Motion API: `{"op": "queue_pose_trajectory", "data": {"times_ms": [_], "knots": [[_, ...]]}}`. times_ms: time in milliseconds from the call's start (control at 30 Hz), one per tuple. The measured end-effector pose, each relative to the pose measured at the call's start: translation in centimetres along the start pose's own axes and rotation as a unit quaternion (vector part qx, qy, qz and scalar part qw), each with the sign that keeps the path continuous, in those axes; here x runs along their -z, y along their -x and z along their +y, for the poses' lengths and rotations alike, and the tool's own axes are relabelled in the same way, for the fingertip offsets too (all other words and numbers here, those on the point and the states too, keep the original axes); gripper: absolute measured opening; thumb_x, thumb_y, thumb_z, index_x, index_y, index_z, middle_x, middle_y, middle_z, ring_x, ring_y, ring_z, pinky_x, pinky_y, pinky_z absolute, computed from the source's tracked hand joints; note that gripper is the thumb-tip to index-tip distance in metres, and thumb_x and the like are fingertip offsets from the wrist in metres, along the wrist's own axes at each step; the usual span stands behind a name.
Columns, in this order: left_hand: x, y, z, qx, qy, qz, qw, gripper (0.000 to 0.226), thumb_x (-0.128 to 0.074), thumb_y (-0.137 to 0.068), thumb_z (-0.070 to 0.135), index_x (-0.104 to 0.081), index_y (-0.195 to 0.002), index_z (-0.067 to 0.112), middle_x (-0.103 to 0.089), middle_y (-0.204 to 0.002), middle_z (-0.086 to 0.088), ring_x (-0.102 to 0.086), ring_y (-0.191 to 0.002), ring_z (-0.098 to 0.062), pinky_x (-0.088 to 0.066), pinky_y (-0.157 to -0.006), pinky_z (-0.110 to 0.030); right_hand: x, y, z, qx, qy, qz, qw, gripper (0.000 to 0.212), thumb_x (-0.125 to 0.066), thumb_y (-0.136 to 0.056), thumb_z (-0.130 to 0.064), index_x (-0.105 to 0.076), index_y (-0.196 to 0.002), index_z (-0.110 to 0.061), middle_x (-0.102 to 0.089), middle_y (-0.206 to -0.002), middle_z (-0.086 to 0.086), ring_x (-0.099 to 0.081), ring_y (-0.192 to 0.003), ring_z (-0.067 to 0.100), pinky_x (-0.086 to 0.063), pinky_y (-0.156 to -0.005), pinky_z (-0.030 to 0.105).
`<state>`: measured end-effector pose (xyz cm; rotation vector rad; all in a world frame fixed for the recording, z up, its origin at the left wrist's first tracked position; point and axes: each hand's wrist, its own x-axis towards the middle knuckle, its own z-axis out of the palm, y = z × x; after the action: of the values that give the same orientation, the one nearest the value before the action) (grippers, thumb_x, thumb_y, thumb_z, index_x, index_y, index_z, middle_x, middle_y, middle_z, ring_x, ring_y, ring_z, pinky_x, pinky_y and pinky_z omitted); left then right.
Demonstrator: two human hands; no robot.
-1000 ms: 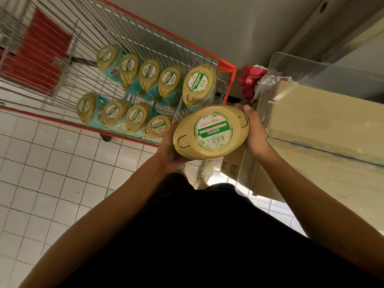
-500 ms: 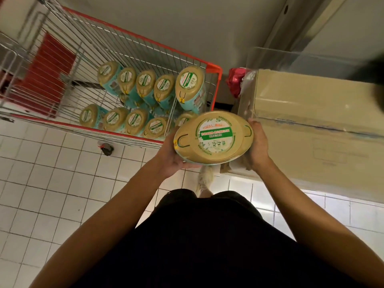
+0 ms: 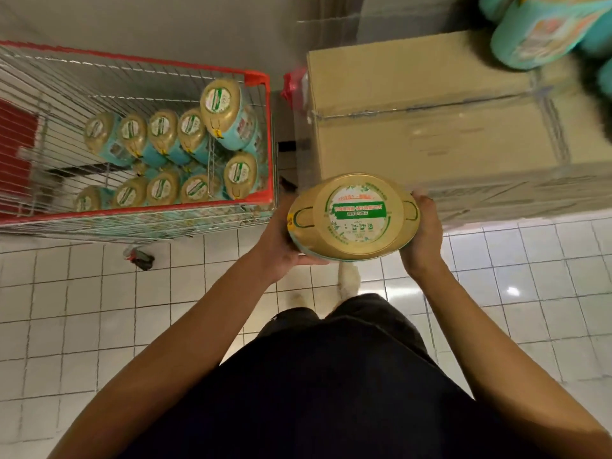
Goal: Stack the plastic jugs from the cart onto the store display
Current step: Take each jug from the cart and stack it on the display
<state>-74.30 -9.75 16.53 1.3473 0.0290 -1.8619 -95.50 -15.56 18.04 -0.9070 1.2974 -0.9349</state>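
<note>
I hold one plastic jug (image 3: 354, 217) upright between both hands, its gold oval top with a green-and-white label facing me. My left hand (image 3: 281, 240) grips its left side and my right hand (image 3: 422, 236) grips its right side. The jug hangs over the tiled floor, just in front of a large cardboard box (image 3: 447, 127). To the left stands a wire shopping cart (image 3: 258, 77) with a red rim, holding several more teal jugs with gold tops (image 3: 165, 134). Stacked teal jugs (image 3: 536, 24) show at the top right, on the box.
A red plastic bag (image 3: 293, 86) is wedged between the cart and the box. A cart wheel (image 3: 140, 256) rests on the white tiled floor (image 3: 82, 309). A grey wall runs behind the cart. My shoe (image 3: 347, 279) points toward the box.
The view has swung right and the cart has slid left. The jug in both hands has come away from the cart toward the cardboard box. Stacked teal jugs have entered at the top right.
</note>
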Motion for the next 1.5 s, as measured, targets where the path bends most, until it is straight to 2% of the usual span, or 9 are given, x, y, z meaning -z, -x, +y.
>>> {"op": "queue_pose_trajectory", "data": {"times_ms": [267,400,600,867,1000,1133,1233,1367,1500], "knots": [[-11.4,-5.3,-5.1,0.005,-0.078,-0.041,0.996,0.041,-0.051,-0.095,0.064,-0.081,-0.107,0.038,-0.077,-0.119,-0.001,-0.063,-0.123,-0.037,-0.056,-0.087,-0.069,13.9,-1.6,-0.4,-0.028,-0.034,0.087,0.995,0.040,-0.044,-0.089,-0.033,-0.051,-0.050,-0.033,-0.044,-0.054,-0.020,-0.039,-0.055,0.000,-0.036,-0.060,0.022],[-18.7,-7.4,-7.5,0.014,-0.116,-0.054,0.992,0.045,-0.048,-0.096,0.062,-0.079,-0.113,0.035,-0.074,-0.125,-0.004,-0.062,-0.126,-0.039,-0.052,-0.093,-0.072,22.0,-3.6,-0.7,-0.030,0.050,0.113,0.992,0.037,-0.037,-0.107,-0.004,-0.051,-0.072,-0.002,-0.044,-0.057,-0.014,-0.039,-0.055,-0.003,-0.038,-0.055,0.014],[-27.8,-10.3,-8.4,0.001,-0.154,-0.072,0.985,0.053,-0.034,-0.105,0.061,-0.067,-0.135,0.032,-0.067,-0.138,-0.006,-0.065,-0.124,-0.034,-0.060,-0.083,-0.062,29.2,-7.9,-4.2,-0.035,0.009,0.163,0.986,0.046,-0.038,-0.105,-0.010,-0.043,-0.062,-0.027,-0.039,-0.052,-0.021,-0.034,-0.051,-0.002,-0.036,-0.054,0.015],[-33.9,-15.6,-3.4,0.004,-0.139,-0.040,0.990,0.058,-0.031,-0.103,0.064,-0.068,-0.131,0.029,-0.059,-0.143,-0.012,-0.059,-0.128,-0.040,-0.057,-0.090,-0.065,30.4,-16.2,-8.9,-0.007,0.014,0.151,0.988,0.047,-0.038,-0.095,-0.044,-0.045,-0.049,-0.032,-0.043,-0.054,-0.017,-0.041,-0.054,0.002,-0.039,-0.062,0.028],[-36.3,-18.9,-0.2,-0.004,-0.119,-0.023,0.993,0.057,-0.030,-0.106,0.062,-0.067,-0.130,0.026,-0.060,-0.141,-0.013,-0.059,-0.127,-0.041,-0.055,-0.092,-0.069,30.4,-20.6,-11.0,0.014,0.051,0.156,0.986,0.052,-0.037,-0.104,-0.046,-0.046,-0.055,-0.034,-0.048,-0.056,-0.017,-0.045,-0.056,0.001,-0.039,-0.056,0.016],[-38.2,-21.8,2.3,-0.018,-0.097,-0.010,0.995,0.053,-0.032,-0.106,0.058,-0.062,-0.138,0.027,-0.060,-0.145,-0.008,-0.056,-0.131,-0.037,-0.045,-0.106,-0.070,30.4,-24.8,-11.8,-0.007,0.083,0.166,0.983,0.055,-0.034,-0.111,-0.045,-0.057,-0.070,-0.016,-0.062,-0.067,-0.011,-0.055,-0.064,0.003,-0.046,-0.068,0.022],[-39.6,-23.3,4.0,0.003,-0.092,0.008,0.996,0.060,-0.027,-0.107,0.061,-0.051,-0.150,0.027,-0.050,-0.153,-0.008,-0.050,-0.137,-0.038,-0.051,-0.100,-0.061,29.9,-27.2,-12.5,-0.012,0.052,0.179,0.982,0.060,-0.034,-0.112,-0.041,-0.065,-0.090,0.004,-0.068,-0.081,0.002,-0.061,-0.070,0.004,-0.049,-0.068,0.015],[-40.9,-24.7,5.7,0.001,-0.104,0.027,0.994,0.057,-0.030,-0.107,0.059,-0.049,-0.151,0.029,-0.050,-0.155,-0.007,-0.051,-0.137,-0.037,-0.053,-0.092,-0.056,29.6,-30.0,-13.3,-0.018,0.028,0.199,0.979,0.046,-0.036,-0.113,-0.038,-0.064,-0.088,-0.012,-0.064,-0.077,0.002,-0.058,-0.068,0.004,-0.048,-0.065,0.017],[-42.1,-25.8,7.0,-0.012,-0.081,0.072,0.994,0.042,-0.033,-0.108,0.049,-0.060,-0.135,0.031,-0.061,-0.141,-0.003,-0.061,-0.124,-0.034,-0.059,-0.078,-0.050,28.5,-32.1,-14.3,-0.011,-0.010,0.235,0.972,0.049,-0.040,-0.107,-0.032,-0.055,-0.060,-0.030,-0.055,-0.062,-0.016,-0.050,-0.063,0.003,-0.044,-0.069,0.026]]}}
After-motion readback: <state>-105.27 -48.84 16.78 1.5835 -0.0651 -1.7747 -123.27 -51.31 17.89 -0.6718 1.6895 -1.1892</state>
